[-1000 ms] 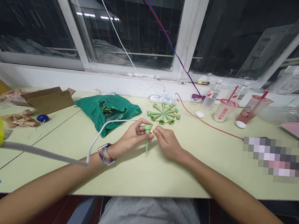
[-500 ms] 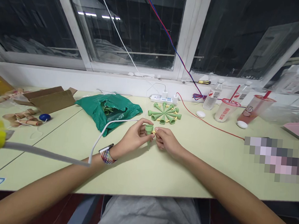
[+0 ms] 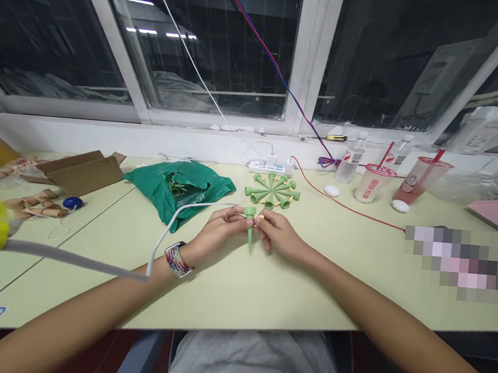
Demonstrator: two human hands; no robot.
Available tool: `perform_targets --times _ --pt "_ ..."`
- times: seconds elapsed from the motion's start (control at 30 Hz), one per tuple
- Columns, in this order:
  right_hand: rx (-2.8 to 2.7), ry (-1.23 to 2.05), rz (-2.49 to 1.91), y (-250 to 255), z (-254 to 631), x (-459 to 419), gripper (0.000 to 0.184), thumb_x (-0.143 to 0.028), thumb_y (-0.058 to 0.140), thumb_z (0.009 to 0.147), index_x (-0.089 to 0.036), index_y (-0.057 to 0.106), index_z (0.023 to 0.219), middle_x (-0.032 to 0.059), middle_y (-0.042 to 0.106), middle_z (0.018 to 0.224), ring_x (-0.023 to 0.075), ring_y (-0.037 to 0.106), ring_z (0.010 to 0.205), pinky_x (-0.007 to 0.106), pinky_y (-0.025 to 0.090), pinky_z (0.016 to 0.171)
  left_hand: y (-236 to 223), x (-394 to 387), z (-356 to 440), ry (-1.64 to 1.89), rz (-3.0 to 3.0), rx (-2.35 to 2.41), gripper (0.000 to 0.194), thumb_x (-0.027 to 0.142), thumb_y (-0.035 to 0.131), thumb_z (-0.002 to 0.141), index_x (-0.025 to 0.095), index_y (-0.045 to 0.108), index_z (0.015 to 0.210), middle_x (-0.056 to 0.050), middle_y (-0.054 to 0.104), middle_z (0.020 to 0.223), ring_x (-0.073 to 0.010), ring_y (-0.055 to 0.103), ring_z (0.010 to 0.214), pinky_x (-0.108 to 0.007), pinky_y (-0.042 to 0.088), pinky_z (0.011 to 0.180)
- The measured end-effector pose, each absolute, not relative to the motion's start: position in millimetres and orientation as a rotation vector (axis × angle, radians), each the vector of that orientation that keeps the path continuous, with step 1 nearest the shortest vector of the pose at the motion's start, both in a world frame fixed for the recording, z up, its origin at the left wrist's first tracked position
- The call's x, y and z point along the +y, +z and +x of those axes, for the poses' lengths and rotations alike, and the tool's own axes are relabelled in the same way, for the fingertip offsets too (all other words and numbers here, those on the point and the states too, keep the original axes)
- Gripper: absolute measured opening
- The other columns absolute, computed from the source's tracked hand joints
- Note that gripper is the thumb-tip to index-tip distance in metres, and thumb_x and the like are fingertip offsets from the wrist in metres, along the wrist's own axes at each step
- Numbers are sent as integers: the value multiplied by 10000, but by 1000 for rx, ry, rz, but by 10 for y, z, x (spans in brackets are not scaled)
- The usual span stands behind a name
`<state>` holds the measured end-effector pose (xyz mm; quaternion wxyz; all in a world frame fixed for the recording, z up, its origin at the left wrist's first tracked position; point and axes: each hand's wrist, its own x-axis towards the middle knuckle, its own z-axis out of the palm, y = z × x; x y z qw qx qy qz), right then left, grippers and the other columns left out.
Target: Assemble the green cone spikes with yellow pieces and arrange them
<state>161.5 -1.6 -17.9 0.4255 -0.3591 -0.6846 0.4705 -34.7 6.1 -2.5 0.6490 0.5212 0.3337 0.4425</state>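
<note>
A green plastic watering spike (image 3: pixel 250 238) points tip-down over the table, its wide round cup at the top. My left hand (image 3: pixel 224 229) grips it by thumb and fingers just under the cup. Close on the other side, my right hand (image 3: pixel 278 233) has its thumb and forefinger pinched at a small yellow valve (image 3: pixel 261 217) by the spike, mostly hidden by the fingers. Behind my hands, several more green spikes with yellow valves lie in a ring (image 3: pixel 271 192), tips toward the middle. More green pieces show inside the torn green plastic bag (image 3: pixel 214 190).
A power strip (image 3: pixel 267 168) stands behind the ring, and a red cable (image 3: pixel 359 209) runs right from it. Drink cups (image 3: pixel 372 185), water bottles (image 3: pixel 351 160) and a white oval object (image 3: pixel 332 191) are at the right. A cardboard box (image 3: pixel 84 173) lies left; a white cable (image 3: pixel 75 258) crosses my left forearm.
The watering spike has been turned and tilted, so its cup opening no longer faces me and more of its tip shows. My fingers have shifted around it; the view moved slightly.
</note>
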Motion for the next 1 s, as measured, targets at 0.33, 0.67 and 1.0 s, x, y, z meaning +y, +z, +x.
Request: perform_targets --times 0.33,0.67,1.0 --pt "-1769 1131 -910 -104 1643 -79 336 -458 495 1021 -232 444 777 -87 447 545 105 412 462 240 318 497 36 47 -348 964 1115 723 349 194 913 702 172 603 863 28 667 725 -135 695 763 -275 593 778" --pt "-1743 1267 -841 -167 1690 -9 353 -487 529 1007 -228 449 780 -79 393 592 94 338 476 228 269 455 15 60 -317 966 1237 720 386 222 916 687 187 547 796 38 622 708 -137 650 742 -311 593 785" --pt "-1734 1226 -919 -158 1693 36 317 -496 565 978 -233 477 824 -70 489 633 111 466 467 243 362 459 -32 106 -330 1014 1257 684 394 230 865 765 224 669 1107 1 701 879 -161 701 872 -327 605 865"
